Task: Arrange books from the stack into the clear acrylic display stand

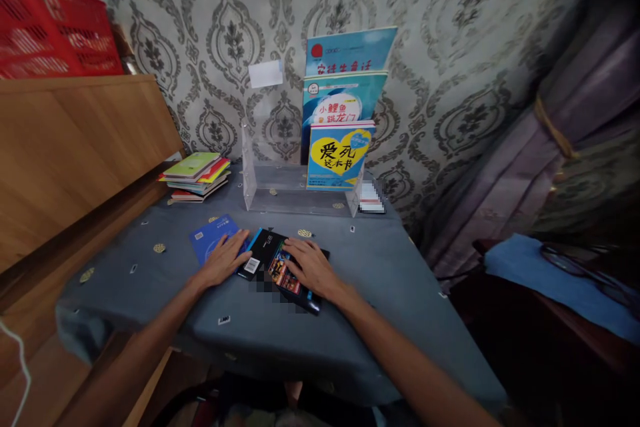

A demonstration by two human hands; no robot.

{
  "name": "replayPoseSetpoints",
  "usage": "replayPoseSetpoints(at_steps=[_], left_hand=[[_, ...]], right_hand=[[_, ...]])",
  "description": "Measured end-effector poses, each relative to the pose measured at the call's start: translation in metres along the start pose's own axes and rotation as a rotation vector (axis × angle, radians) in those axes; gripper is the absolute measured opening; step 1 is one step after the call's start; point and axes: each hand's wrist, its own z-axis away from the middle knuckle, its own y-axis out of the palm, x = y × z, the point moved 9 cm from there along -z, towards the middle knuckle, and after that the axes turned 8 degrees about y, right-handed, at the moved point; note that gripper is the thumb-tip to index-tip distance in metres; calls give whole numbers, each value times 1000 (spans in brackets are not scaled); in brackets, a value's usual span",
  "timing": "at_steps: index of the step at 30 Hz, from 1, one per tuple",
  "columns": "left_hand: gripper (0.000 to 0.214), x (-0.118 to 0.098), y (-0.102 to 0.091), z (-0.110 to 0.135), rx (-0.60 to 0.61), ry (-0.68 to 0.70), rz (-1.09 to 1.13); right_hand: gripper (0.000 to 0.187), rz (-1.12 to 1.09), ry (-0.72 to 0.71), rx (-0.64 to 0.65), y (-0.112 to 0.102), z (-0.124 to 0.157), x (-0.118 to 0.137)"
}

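My left hand (226,260) lies with its fingers stretched out across the edge of a blue book (207,235), its thumb reaching to a black book (256,255) with a barcode. On the colourful, dark-edged right part of the black cover, my right hand (314,268) rests flat, fingers spread. Whether the black covers belong to one book or two overlapping ones, I cannot tell. Behind the hands, a clear acrylic book stand (275,193) holds several upright books at its right side, including a yellow and blue book (341,157) in front. Neither hand grips anything.
A stack of books (197,173) sits at the table's back left. Beside the stand's right end lies a phone-like object (372,197), partly blurred. A wooden cabinet (90,147) with a red basket (55,27) borders the left; eyeglasses lie on blue cloth (530,267) at right.
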Motion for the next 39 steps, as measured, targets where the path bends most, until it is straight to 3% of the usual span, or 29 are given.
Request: replayPoseSetpoints(at_steps=[5,8,13,16,21,24,27,30,33,36,37,39], left_hand=[[54,41,-11,3,86,-63,-95],[54,56,-18,-2,63,-142,-125],[62,82,-41,-4,-31,-396,-221],[70,93,-53,-4,-28,-456,-235],[69,126,-59,-2,-37,-488,-19],[56,139,-53,-4,-51,-440,175],[41,149,-52,-6,-21,-408,196],[36,164,-70,-1,-16,-445,134],[33,181,-104,13,-112,-558,-18],[52,176,-122,22,-199,-638,-226],[57,167,-118,20,-190,-633,-268],[63,145,-90,12,-112,-576,-236]], right_hand=[[35,-7,-12,-19,1,1,-3],[35,-10,-18,-15,2,1,-4],[35,-18,-23,-51,0,1,-5],[35,-12,-22,-41,1,0,-5],[37,1,-10,-13,3,-1,-6],[37,-1,-14,-6,3,-1,-5],[36,-12,-15,-11,1,0,-5],[36,-19,-11,-10,0,0,-4],[37,-15,-14,1,-1,0,-3],[37,-9,-17,3,-1,-1,-3],[37,-7,-16,1,0,-1,-3],[36,-4,-16,-12,1,-1,-5]])
